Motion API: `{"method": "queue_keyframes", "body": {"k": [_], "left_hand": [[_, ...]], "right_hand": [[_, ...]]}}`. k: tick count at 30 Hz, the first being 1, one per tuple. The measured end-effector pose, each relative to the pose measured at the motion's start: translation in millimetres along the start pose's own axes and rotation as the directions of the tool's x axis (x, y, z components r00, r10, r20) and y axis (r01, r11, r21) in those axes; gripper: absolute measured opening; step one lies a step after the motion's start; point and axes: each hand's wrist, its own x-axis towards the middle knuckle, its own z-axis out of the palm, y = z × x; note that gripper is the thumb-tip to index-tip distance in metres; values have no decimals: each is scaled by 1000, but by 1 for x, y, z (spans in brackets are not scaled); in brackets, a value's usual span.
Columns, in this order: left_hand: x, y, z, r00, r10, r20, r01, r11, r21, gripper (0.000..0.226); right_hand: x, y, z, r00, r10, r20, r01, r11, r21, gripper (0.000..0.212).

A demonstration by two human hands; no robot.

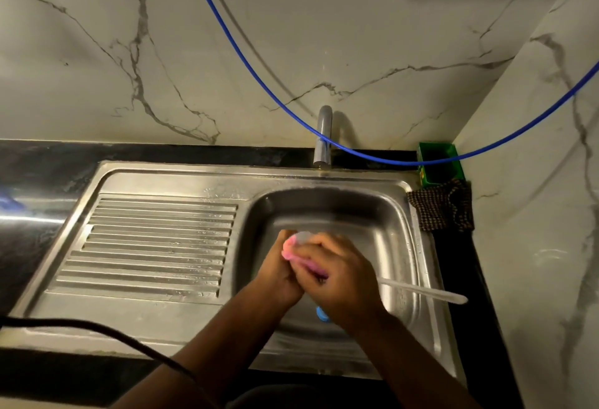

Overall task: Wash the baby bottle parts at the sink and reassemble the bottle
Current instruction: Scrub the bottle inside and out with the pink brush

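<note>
Both my hands are together over the steel sink basin. My left hand grips a pink bottle part with a clear teat poking out at its top. My right hand curls round the same pink part from the right, and the long white handle of a bottle brush sticks out to the right from under it. A small blue part lies in the basin beneath my right wrist, mostly hidden.
The tap stands behind the basin; no water stream shows. A ribbed draining board lies to the left. A green box and a checked cloth sit in the right corner. A blue hose hangs across the wall, a black cable crosses the front left.
</note>
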Motion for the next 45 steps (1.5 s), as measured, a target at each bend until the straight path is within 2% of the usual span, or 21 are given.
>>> {"method": "queue_keyframes", "body": {"k": [2,4,6,8,9,11,14,15,19,23,24,27,29,31,32,34,35,37,39,42,45], "left_hand": [[-4,13,0,1000,-7,12,7,1000,-22,32],[-4,23,-3,998,55,8,-55,997,-57,27],[-6,24,-1,990,138,19,-137,990,-36,31],[-9,17,3,975,191,110,-196,980,36,55],[-12,11,6,964,197,177,-211,975,64,61],[-19,6,9,961,155,229,-187,975,123,65],[-24,4,5,964,113,242,-164,966,202,68],[-23,3,0,963,98,251,-153,966,209,67],[-25,1,-3,963,27,268,-67,988,137,63],[-28,8,5,942,13,334,-72,984,163,70],[-29,9,6,936,14,353,-81,981,176,67],[-33,9,5,942,0,336,-55,986,155,51],[-31,11,-1,945,3,326,-76,974,212,38],[-32,20,-6,945,2,327,-147,896,419,28],[-32,24,-10,944,16,328,-202,815,543,28],[-28,32,-18,942,119,313,-316,620,718,40],[-27,34,-22,933,184,309,-359,545,758,48],[-23,38,-29,887,287,362,-456,420,785,52],[-19,40,-33,845,315,433,-525,332,783,46],[-19,46,-30,800,291,525,-593,253,764,45],[-15,53,-28,747,313,586,-595,-76,800,55]], "right_hand": [[-8,6,1,1000,-11,-2,11,1000,-21,11],[-7,28,-4,976,194,-101,-194,981,11,9],[-2,42,-8,910,373,-180,-334,918,215,10],[8,27,-4,889,452,-69,-362,788,499,20],[10,14,1,900,434,-43,-339,759,557,26],[9,-3,11,928,349,-127,-242,828,506,37],[-2,-5,16,950,215,-224,-145,945,294,45],[-3,-4,13,955,199,-219,-148,962,229,47],[0,8,-2,933,337,-124,-328,941,81,69],[-7,-3,-2,992,103,-77,-97,992,83,62],[-7,-1,-1,990,111,-90,-101,988,116,53],[8,18,-4,906,406,-123,-373,900,227,34],[13,27,-14,865,493,-95,-448,843,296,27],[15,30,-26,894,449,-17,-410,831,375,20],[16,29,-32,913,399,90,-398,814,423,16],[17,32,-41,910,281,306,-404,770,494,13],[16,37,-43,904,241,353,-398,774,493,16],[17,46,-47,914,158,373,-327,833,446,23],[16,50,-47,920,89,382,-255,877,408,26],[14,49,-43,923,123,365,-293,838,461,26],[10,47,-32,899,243,365,-401,791,462,25]]}}
